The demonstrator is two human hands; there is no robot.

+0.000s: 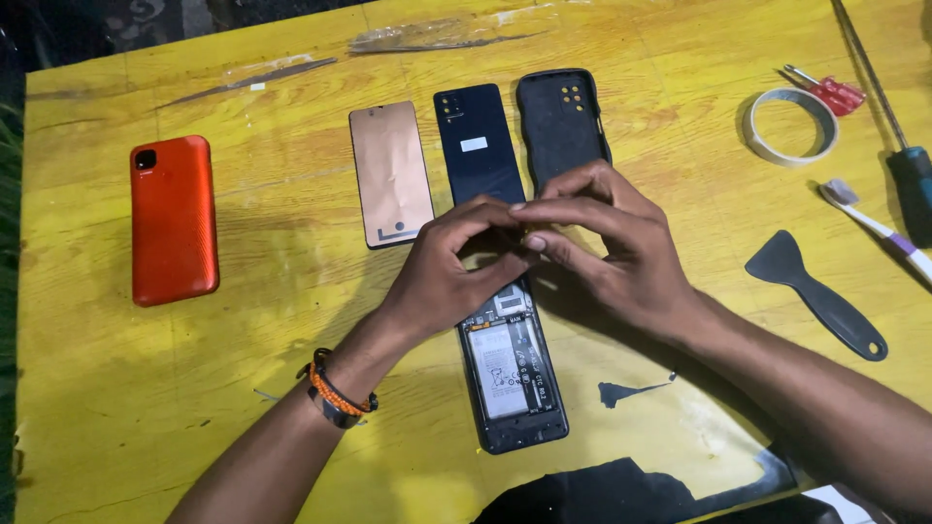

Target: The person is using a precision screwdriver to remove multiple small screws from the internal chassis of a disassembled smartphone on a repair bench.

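Note:
An opened black phone (512,374) lies on the yellow table (291,388), its battery and circuit board exposed. My left hand (456,262) and my right hand (607,243) meet over its upper end, fingertips pinched together at one spot on the phone; whatever sits between the fingers is hidden. A dark blue back cover (476,141) lies just behind my hands. A copper-coloured screen panel (390,175) lies to the left of it, and a black soft case (558,121) to the right.
An orange phone (173,221) lies face down at the left. On the right are a black plastic pry tool (815,291), a toothbrush (874,225), a tape roll (791,126), a small red screwdriver (825,92) and a long screwdriver (898,146).

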